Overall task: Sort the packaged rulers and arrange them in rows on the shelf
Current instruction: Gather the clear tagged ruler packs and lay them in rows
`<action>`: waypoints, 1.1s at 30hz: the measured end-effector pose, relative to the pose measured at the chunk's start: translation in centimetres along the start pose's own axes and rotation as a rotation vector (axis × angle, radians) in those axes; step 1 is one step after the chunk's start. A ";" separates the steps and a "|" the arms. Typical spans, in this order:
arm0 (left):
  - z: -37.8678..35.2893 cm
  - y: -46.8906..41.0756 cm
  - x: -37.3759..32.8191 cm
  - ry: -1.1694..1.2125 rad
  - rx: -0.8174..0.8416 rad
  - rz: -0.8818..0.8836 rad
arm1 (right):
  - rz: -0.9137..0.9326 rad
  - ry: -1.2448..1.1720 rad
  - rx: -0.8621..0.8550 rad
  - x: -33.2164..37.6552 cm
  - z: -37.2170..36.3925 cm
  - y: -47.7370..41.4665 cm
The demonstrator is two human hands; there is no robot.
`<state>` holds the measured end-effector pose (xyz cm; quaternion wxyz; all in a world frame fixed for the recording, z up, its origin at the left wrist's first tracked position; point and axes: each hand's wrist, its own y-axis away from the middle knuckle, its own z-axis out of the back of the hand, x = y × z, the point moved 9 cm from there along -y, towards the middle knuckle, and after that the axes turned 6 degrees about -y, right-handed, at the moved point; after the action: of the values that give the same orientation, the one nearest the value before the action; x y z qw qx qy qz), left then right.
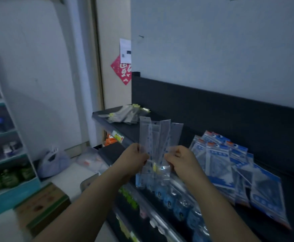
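Left hand (137,155) and right hand (180,158): both pinch one fan of clear packaged rulers (157,137), held upright above the near edge of the black shelf (124,131).
Handling: square the hang-hole ends, then probably lay them beside the near row of blue-printed packs (174,198).
Right: blue-headed packs (230,165), heaped.
Far left: yellow-tagged packs (125,114).
Print on the packs and the red door sign (122,71): too blurred to read.

My left hand (137,155) and right hand (179,158) pinch a fanned bunch of clear packaged rulers (157,137) upright above a dark shelf (203,119) beside blue packets (230,165).
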<state>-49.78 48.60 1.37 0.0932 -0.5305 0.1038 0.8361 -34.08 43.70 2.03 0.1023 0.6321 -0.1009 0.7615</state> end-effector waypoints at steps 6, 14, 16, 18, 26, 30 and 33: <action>5.0 -6.5 2.8 0.027 -0.068 0.067 | -0.009 0.002 0.039 0.2 -5.4 -8.1; 10.1 -18.2 2.9 -0.070 -0.119 0.076 | -0.025 0.028 0.077 0.6 -10.3 -21.4; 11.6 -22.2 3.7 -0.087 -0.132 0.090 | -0.037 0.042 0.075 0.4 -12.0 -25.4; 12.4 -24.9 4.2 -0.104 -0.146 0.080 | -0.043 0.060 0.055 0.2 -12.8 -27.7; 15.0 -33.4 4.7 -0.259 -0.172 0.000 | -0.071 0.133 -0.007 -0.6 -15.6 -34.5; 16.3 -37.8 4.7 -0.398 -0.161 -0.072 | -0.021 0.184 -0.057 -0.2 -17.5 -37.9; 17.1 -40.1 4.8 -0.552 -0.113 -0.150 | 0.001 0.384 -0.074 -0.8 -18.5 -39.5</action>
<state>-55.94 92.06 1.11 0.1499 -0.2933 -0.0116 0.9441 -40.19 86.83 -1.11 0.1424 0.4709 -0.1080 0.8639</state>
